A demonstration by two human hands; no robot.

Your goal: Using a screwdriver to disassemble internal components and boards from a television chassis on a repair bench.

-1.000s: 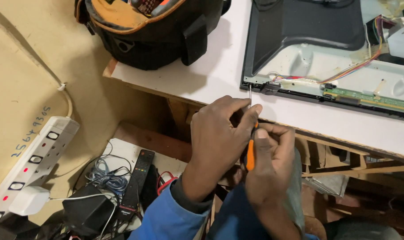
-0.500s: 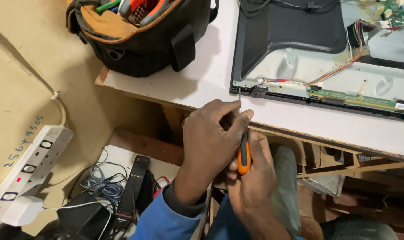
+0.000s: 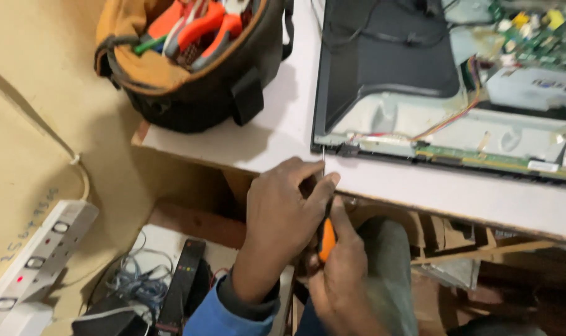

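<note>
- Down by the white wooden tabletop (image 3: 382, 186) edge, left hand (image 3: 283, 218) and right hand (image 3: 339, 280) pinch a slim orange-handled screwdriver (image 3: 326, 239).
- Behind it, a black-and-tan fabric tool bag (image 3: 196, 74) and an opened flat-screen panel (image 3: 444, 93).

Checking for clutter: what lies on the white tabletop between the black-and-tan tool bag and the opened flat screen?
In the head view, only bare white tabletop separates the tool bag from the opened screen.

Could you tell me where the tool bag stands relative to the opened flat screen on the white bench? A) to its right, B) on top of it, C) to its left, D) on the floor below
C: the tool bag stands on the bench left of the opened screen.
</note>
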